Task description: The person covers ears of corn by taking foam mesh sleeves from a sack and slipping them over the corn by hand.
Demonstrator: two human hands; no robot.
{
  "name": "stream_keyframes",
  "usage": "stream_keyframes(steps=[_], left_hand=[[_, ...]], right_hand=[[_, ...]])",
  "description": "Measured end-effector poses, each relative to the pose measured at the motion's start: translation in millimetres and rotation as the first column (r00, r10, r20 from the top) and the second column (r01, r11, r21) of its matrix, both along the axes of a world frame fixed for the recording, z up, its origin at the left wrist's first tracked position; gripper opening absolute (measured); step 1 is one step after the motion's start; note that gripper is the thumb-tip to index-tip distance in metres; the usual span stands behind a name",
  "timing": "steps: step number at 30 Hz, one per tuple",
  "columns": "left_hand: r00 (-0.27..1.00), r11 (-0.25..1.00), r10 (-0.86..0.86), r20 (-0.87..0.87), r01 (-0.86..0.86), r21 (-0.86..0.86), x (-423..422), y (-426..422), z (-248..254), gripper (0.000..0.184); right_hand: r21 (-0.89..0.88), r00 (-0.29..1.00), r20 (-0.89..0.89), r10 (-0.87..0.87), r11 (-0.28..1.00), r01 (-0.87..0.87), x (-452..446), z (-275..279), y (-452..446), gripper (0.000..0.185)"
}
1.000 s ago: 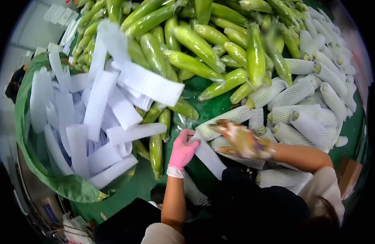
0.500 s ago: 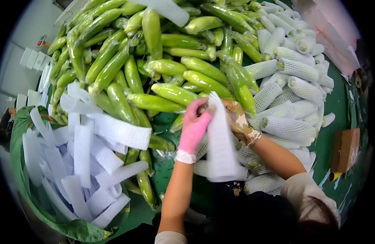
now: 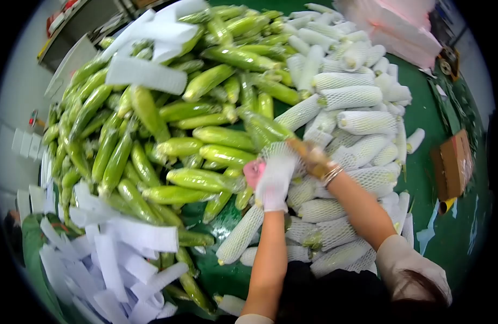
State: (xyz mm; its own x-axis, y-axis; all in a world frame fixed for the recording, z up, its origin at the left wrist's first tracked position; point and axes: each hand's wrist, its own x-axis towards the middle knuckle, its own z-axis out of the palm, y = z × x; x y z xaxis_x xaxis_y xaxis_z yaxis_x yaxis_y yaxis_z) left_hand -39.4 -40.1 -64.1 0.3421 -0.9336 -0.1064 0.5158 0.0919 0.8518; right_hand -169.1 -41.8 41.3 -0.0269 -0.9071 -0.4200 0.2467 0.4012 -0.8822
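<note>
My left hand (image 3: 253, 171), in a pink glove, is largely covered by a white foam net sleeve (image 3: 276, 178), its fingers closed on the sleeve. My right hand (image 3: 315, 161), in a camouflage-patterned glove, is blurred by motion just to the right. Its fingers are closed at the lower end of a long green cob (image 3: 266, 129), which looks like corn in the husk under clear film. This cob lies above the sleeve's upper end; how far the two overlap is blurred. More film-wrapped green cobs (image 3: 200, 179) are heaped left of my hands.
Cobs in white foam nets (image 3: 365, 123) are piled on the right of the green surface (image 3: 395, 65). Loose foam sleeves (image 3: 111, 259) fill a green sack (image 3: 35, 243) at lower left; others (image 3: 146, 75) lie on the heap. A cardboard box (image 3: 449, 164) stands at far right.
The view has shifted. The foam sleeve, hanging flat from my left hand before, now surrounds that hand. My right hand has left the sleeve's edge and taken hold of a green cob.
</note>
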Motion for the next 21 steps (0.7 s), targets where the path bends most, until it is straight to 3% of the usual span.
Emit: stream_keyframes(steps=[1,2,3,4,5,6,9,11,12,14,15,16,17,18,19,20,21], left_hand=[[0.971,0.998,0.048,0.234,-0.054,0.018,-5,9,-13,0.02],[0.973,1.0,0.021,0.228,-0.023,0.007,-4,14,-13,0.02],[0.935,0.977,-0.194,-0.298,0.211,0.024,0,19,-10,0.021],[0.597,0.91,-0.323,-0.734,0.41,-0.067,4,25,-7,0.022],[0.511,0.856,-0.373,-0.775,0.511,-0.075,9,30,-1,0.022],[0.568,0.823,-0.426,-0.704,0.566,-0.042,11,34,5,0.022],[0.716,0.734,-0.628,-0.305,0.675,0.075,22,41,33,0.023],[0.685,0.701,-0.713,0.153,0.694,0.164,36,46,60,0.024],[0.607,0.707,-0.693,0.39,0.679,0.2,45,49,76,0.025],[0.439,0.779,-0.53,0.726,0.59,0.212,67,54,108,0.026],[0.381,0.83,-0.424,0.822,0.526,0.184,78,54,123,0.028],[0.343,0.882,-0.31,0.886,0.453,0.133,86,51,136,0.029],[0.299,0.918,-0.205,0.932,0.388,0.078,91,46,145,0.03],[0.284,0.945,-0.128,0.95,0.326,0.03,93,36,151,0.031],[0.27,0.962,-0.061,0.961,0.274,-0.016,93,21,153,0.032],[0.304,0.972,-0.049,0.951,0.236,-0.025,91,5,150,0.036],[0.339,0.98,-0.035,0.94,0.197,-0.035,90,-11,147,0.039]], right_hand=[[-0.085,0.885,-0.462,0.058,0.99,-0.109,-3,-26,5,0.031],[0.123,0.49,-0.822,0.291,0.93,-0.347,0,-6,3,0.035],[0.127,0.44,-0.858,0.267,0.938,-0.322,4,-26,4,0.038],[0.042,0.59,-0.752,0.292,0.916,-0.399,-1,-49,5,0.038],[-0.059,0.711,-0.622,0.327,0.886,-0.459,-5,-61,8,0.038],[-0.11,0.464,-0.852,0.244,0.782,-0.613,-3,-43,19,0.032],[-0.123,0.527,-0.842,0.115,0.911,-0.395,37,48,60,0.02],[-0.145,0.338,-0.941,0.037,0.856,-0.497,50,85,69,0.033],[-0.311,0.481,-0.877,-0.012,0.777,-0.548,56,105,62,0.034],[-0.357,0.571,-0.819,0.063,0.722,-0.592,66,116,35,0.037],[-0.241,0.521,-0.839,0.156,0.752,-0.614,71,115,14,0.038],[-0.449,0.608,-0.794,-0.006,0.679,-0.58,78,99,-10,0.033],[-0.633,0.69,-0.708,-0.15,0.569,-0.525,81,69,-35,0.029],[-0.731,0.914,-0.406,0.003,0.599,-0.326,78,25,-67,0.028],[-0.69,0.975,-0.058,0.213,0.698,-0.193,76,-2,-85,0.027],[-0.575,0.894,0.336,0.298,0.816,-0.056,73,-29,-104,0.027],[-0.704,0.892,-0.424,0.154,0.564,-0.432,68,-62,-117,0.028]])
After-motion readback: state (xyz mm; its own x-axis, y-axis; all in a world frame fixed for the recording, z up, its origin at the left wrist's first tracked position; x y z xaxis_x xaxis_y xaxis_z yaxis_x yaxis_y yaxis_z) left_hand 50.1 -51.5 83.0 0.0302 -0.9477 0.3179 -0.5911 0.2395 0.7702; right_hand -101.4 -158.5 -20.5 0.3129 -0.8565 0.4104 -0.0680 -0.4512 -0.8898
